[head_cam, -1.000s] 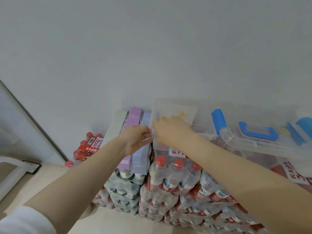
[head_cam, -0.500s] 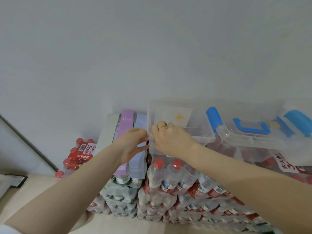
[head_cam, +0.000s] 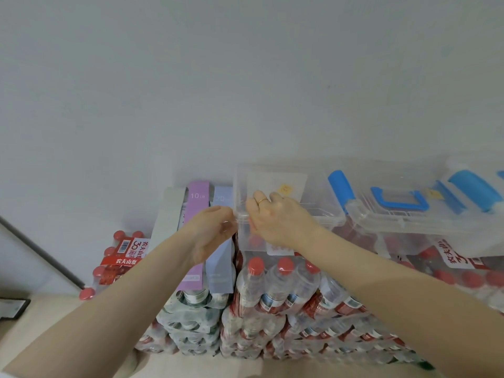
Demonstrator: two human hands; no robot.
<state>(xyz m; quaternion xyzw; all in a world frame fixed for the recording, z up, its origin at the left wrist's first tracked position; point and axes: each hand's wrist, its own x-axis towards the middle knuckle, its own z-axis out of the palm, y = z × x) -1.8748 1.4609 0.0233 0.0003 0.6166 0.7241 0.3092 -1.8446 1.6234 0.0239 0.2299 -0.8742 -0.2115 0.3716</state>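
Gripping the clear box (head_cam: 319,197) at its left end, both hands on it.

Right hand (head_cam: 278,222) sits over the box's left rim, fingers hooked inside, thumb on the outer wall. Left hand (head_cam: 215,230) is just outside the box's left corner, fingers curled and pinching that edge. The box's long axis runs rightward from both hands, along the wall (head_cam: 245,77) behind it, so my read is any lift starts off-centre and the right end will sag. Box rests on shrink-wrapped bottle packs (head_cam: 286,290), an uneven base. Blue-handled box (head_cam: 398,203) is touching or just beside its right end; purple cartons (head_cam: 197,197) just left of it.
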